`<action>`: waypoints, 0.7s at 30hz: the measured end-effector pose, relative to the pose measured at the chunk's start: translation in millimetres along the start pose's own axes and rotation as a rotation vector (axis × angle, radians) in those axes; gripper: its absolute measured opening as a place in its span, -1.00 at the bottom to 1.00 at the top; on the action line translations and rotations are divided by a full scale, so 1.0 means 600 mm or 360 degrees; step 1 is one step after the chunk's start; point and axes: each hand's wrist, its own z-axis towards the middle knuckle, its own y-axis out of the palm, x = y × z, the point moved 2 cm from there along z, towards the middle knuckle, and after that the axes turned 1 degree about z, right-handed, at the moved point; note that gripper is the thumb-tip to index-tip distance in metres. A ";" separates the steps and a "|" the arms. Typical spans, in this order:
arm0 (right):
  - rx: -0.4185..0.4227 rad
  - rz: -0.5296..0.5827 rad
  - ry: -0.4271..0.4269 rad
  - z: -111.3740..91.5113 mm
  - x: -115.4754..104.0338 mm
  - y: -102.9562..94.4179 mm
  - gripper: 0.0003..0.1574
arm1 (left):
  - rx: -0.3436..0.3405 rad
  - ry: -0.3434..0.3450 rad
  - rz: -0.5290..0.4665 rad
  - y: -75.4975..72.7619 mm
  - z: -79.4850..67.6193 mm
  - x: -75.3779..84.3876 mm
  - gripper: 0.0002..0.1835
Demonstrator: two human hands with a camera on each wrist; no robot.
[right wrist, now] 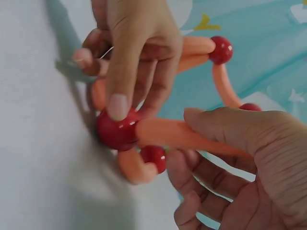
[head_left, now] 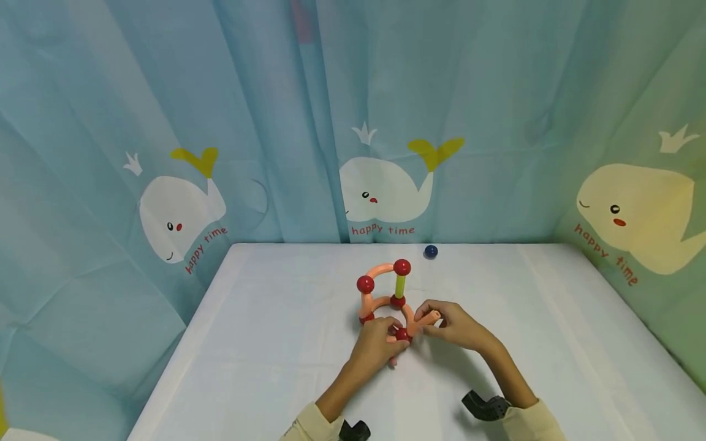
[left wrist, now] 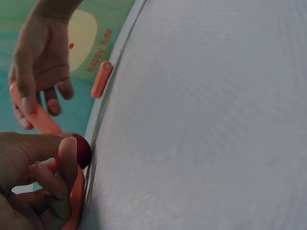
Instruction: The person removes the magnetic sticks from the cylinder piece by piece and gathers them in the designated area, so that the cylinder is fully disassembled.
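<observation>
A frame of red balls and curved orange sticks stands on the white table. Two upper red balls, one at the back and one at the left, are joined by a curved orange stick. A yellow-green stick stands upright under the back one. My left hand grips the front lower red ball, thumb on top. With my right hand I pinch an orange stick between thumb and fingers; its end meets that ball. Fingers partly hide the lower frame.
A dark blue ball lies at the table's back edge. Another orange stick shows near the table edge in the left wrist view. Behind the white table hangs a blue curtain printed with whales.
</observation>
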 end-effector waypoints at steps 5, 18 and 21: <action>-0.0038 0.0062 -0.0033 -0.003 0.014 0.010 -0.82 | -0.0041 -0.0049 -0.0160 0.001 -0.002 -0.005 -0.74; 0.0047 0.0010 -0.0008 -0.004 0.021 0.022 -0.81 | -0.0028 -0.0046 -0.0197 0.001 -0.004 -0.007 -0.74; 0.0099 -0.0036 0.0015 -0.004 0.021 0.026 -0.81 | -0.0034 -0.0042 -0.0193 0.002 -0.004 -0.007 -0.74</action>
